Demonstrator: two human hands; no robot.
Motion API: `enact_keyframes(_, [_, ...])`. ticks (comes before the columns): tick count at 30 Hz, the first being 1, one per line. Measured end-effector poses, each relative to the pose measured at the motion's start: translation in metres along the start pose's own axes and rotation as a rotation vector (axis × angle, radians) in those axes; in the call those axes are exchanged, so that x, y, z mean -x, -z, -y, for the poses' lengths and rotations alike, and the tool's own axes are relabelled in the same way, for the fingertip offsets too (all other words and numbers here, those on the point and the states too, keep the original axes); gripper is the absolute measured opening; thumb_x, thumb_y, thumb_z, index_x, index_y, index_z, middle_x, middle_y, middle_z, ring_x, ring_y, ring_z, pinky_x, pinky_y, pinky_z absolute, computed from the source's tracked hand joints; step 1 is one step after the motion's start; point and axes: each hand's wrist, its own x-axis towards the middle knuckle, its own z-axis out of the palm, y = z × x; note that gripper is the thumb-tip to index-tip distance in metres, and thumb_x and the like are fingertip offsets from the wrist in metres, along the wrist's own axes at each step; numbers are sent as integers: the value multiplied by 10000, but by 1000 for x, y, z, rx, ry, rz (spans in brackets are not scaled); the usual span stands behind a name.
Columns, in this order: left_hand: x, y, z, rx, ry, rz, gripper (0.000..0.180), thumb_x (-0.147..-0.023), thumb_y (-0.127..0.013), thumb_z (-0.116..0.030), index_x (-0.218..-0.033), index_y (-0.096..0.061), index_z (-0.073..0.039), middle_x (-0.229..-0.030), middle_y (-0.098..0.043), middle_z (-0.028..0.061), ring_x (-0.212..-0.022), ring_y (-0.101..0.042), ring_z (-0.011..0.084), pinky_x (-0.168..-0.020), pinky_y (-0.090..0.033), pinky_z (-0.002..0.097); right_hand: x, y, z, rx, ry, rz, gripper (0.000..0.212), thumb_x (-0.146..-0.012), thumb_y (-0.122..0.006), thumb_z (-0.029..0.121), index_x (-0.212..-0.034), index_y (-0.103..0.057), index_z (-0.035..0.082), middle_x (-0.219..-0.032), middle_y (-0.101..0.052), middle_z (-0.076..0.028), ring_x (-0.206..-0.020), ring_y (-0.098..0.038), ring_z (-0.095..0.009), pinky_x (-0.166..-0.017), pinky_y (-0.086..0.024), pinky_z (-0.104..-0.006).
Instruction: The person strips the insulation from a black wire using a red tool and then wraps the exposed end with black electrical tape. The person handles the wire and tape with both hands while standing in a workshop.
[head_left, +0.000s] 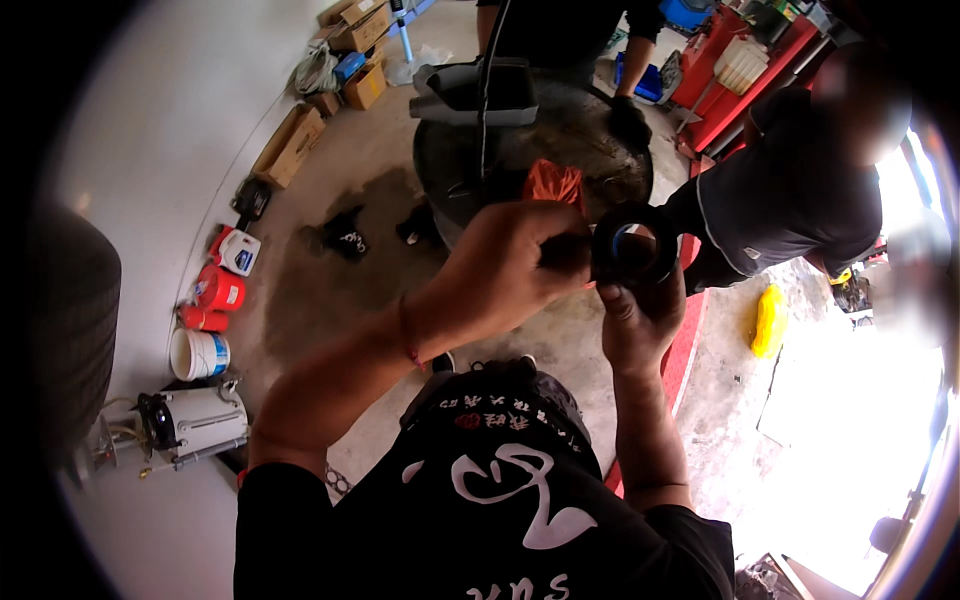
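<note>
Far left: tyre (75, 310), then a white-and-black cylinder unit (195, 420) by the wall. Bucket (195, 355), red containers (218, 290) and white jug (238, 252) line the wall base, probably to stay out of the walkway. Cardboard boxes (288, 145) continue that row.

Centre: grey tray (490, 90) sits at the edge of a dark round top (455, 150), likely using it as a bench. Orange-red bag (553, 180) shows just beyond the left hand; can't tell what supports it.

Left hand (510, 250): fingers curled at the ring's left edge; can't tell if they pinch anything. Black ring (664, 250) is up between both hands, hole toward camera. Right hand (645, 325) grasps it from below, thumb on the near side; looks like that steadies it and frees the left for its edge.

Right: co-worker (790, 190) beside the red rail (682, 365), yellow bag (769, 320) on the floor.
</note>
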Motion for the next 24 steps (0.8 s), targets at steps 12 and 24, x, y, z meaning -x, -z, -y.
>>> enact_keyframes(12, [-3, 9, -19, 299, -77, -96, 369, -988, -628, -84, -1346, -564, -25, -860, -648, 5, -667, -545, 17, -580, -441, 183, -30, -3, 48, -100, -314, 202, 394, -964, -635, 114, -1284, -534, -94, -974, -696, -127, -792, -693, -176, -686, -558, -279])
enact_keyframes(24, [9, 5, -20, -69, -284, -58, 360, -956, -664, -59, -1304, -582, -23, -1204, -641, 91, -1058, -642, 121, -878, -535, 257, -65, 27, 81, 597, -158, 605, 171, -904, -662, 90, -1035, -686, -18, -662, -645, -86, -633, -641, -111, -607, -506, -289])
